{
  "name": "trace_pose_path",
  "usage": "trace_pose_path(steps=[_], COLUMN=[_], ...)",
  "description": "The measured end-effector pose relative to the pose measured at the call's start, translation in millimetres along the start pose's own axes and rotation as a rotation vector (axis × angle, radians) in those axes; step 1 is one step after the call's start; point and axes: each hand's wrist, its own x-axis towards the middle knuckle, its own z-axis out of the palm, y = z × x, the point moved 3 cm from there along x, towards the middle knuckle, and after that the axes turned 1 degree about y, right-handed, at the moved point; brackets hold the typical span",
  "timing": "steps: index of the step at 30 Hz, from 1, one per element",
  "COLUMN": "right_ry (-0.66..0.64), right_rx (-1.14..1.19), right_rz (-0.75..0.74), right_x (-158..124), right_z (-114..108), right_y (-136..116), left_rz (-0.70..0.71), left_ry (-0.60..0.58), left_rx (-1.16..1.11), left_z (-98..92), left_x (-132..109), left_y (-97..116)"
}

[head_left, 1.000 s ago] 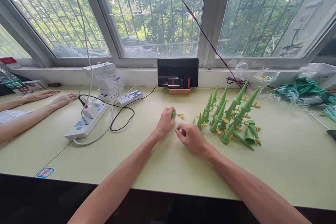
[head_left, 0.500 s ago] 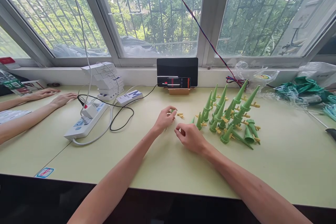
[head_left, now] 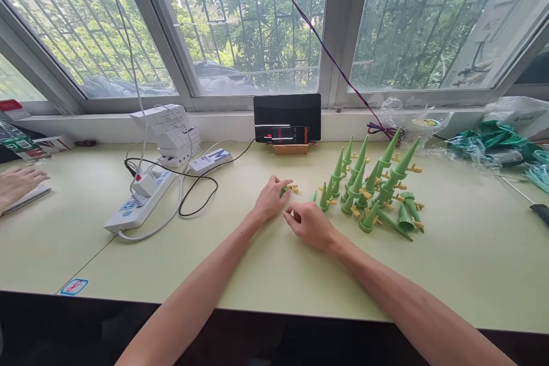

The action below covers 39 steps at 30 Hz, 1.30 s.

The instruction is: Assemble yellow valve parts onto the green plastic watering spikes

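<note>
My left hand (head_left: 271, 199) is closed around a green plastic piece (head_left: 283, 190), mostly covered by the fingers. Just beyond its fingertips lie a few small yellow valves (head_left: 294, 188) on the table. To the right, my right hand (head_left: 311, 224) is held in a pinch, thumb against the curled fingers; whatever is between them is hidden. Beside that hand stand several green watering spikes (head_left: 359, 183) with yellow valves on their sides, most of them points up. Two or three spikes (head_left: 405, 218) lie or lean at the right of the group.
A white power strip (head_left: 139, 200) with tangled cables is on the left, near stacked white boxes (head_left: 169, 134). A phone (head_left: 290, 135) leans against a black tablet (head_left: 287, 111) by the window. Green plastic bags (head_left: 493, 146) lie far right. Another person's hand (head_left: 21, 183) is at far left.
My left fingers have turned down over the green piece, near the yellow valves. My right hand stays nearly still. The other person's arms have drawn back left, leaving one hand in view.
</note>
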Motion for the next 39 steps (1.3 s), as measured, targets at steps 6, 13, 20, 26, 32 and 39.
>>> trace_pose_path(steps=[6, 13, 20, 26, 32, 39], right_ry=[0.005, 0.009, 0.031, 0.033, 0.029, 0.043], right_rx=[0.023, 0.036, 0.082, 0.098, 0.087, 0.078], right_rz=[-0.006, 0.0, -0.029, -0.031, -0.021, -0.018], right_x=[-0.5, -0.4, 0.0, -0.1, 0.6, -0.8], right_z=[0.9, 0.1, -0.7, 0.2, 0.4, -1.0], right_y=[0.8, 1.8, 2.0, 2.7, 3.2, 3.7], left_rz=[-0.004, 0.011, -0.004, -0.029, -0.037, -0.035], left_ry=[-0.082, -0.073, -0.134, -0.204, -0.219, -0.165], left_rx=[0.094, 0.064, 0.093, 0.104, 0.082, 0.054], left_z=[2.1, -3.0, -8.9, -10.5, -7.8, -9.6], left_x=[-0.6, -4.1, -7.5, -9.3, -8.7, -9.4], left_y=[3.1, 7.7, 17.1, 14.9, 9.1, 7.3])
